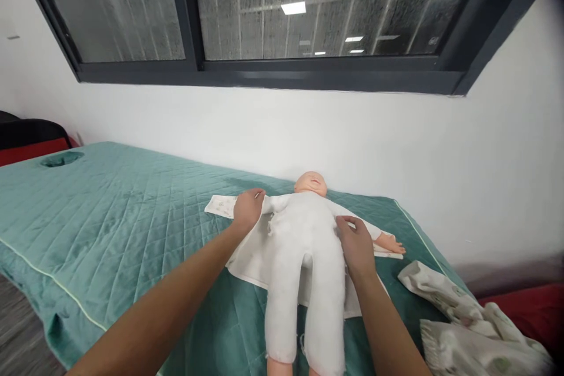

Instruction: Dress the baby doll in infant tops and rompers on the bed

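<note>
A baby doll (308,235) with a white cloth body lies on its back, its head by the wall. Spread under it is a pale, lightly printed baby shirt (247,261), with one sleeve stretched out on the left. My left hand (249,210) closes around the end of the doll's arm on that side, hiding the doll's hand. Beside the doll's waist on the right, my right hand (356,245) has its fingers curled and thumb drawn in; what it pinches, if anything, is hidden. The doll's other arm reaches out to the right, its bare plastic hand showing beyond my right hand.
A green quilted cover (154,217) drapes the bed, with a round hole (62,158) at far left. Crumpled printed baby clothes (476,329) lie at lower right, near a red item (529,311). A white wall and dark-framed window (308,76) stand behind.
</note>
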The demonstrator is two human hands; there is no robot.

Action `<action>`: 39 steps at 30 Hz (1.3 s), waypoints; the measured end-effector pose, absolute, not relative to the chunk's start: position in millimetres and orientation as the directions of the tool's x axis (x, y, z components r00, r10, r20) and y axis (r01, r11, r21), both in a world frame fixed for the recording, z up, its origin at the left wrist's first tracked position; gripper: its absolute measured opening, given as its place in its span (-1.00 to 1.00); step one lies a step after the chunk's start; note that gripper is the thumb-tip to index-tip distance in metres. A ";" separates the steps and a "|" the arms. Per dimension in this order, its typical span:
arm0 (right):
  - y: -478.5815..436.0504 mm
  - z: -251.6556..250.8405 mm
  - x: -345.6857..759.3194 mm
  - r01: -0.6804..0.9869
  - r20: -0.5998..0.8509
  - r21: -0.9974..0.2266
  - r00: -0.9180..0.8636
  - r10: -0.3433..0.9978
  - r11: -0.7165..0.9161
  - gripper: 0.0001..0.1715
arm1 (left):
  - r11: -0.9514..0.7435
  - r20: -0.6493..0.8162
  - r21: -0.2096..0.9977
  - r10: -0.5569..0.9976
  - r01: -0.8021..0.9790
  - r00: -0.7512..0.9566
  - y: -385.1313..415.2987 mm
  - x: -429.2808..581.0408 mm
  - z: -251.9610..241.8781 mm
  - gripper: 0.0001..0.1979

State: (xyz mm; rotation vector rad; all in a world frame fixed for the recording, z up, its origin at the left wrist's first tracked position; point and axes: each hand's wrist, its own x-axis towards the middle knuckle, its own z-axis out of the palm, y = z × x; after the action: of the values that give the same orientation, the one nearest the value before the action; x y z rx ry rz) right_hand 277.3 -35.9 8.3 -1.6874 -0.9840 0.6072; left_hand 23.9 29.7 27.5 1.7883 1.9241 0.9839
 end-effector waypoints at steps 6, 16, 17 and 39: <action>-36.2 4.1 261.9 0.225 0.107 -0.974 0.461 0.881 0.000 -0.46 | -0.126 0.276 0.619 0.959 0.775 -0.065 25.3 50.1 40.9 -0.68; -37.5 0.4 238.9 0.079 0.060 -0.996 0.355 0.933 0.034 -0.45 | -0.391 0.342 0.428 0.905 0.815 0.255 21.7 55.4 74.3 -0.67; -38.2 1.1 236.8 0.067 0.067 -0.997 0.313 0.947 0.049 -0.45 | -0.398 0.331 0.410 0.903 0.821 0.272 20.6 57.7 77.1 -0.67; -36.2 -5.5 237.9 0.155 0.074 -0.986 0.102 0.992 0.058 -0.38 | -0.276 0.293 0.880 0.956 0.386 0.016 -108.7 -24.1 -15.0 -0.57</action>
State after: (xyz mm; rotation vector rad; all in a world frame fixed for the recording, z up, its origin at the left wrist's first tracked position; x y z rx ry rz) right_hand 237.9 -36.2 -5.5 -1.3181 -1.2685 1.0051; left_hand -24.1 -108.7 -15.0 1.7105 1.3787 1.2487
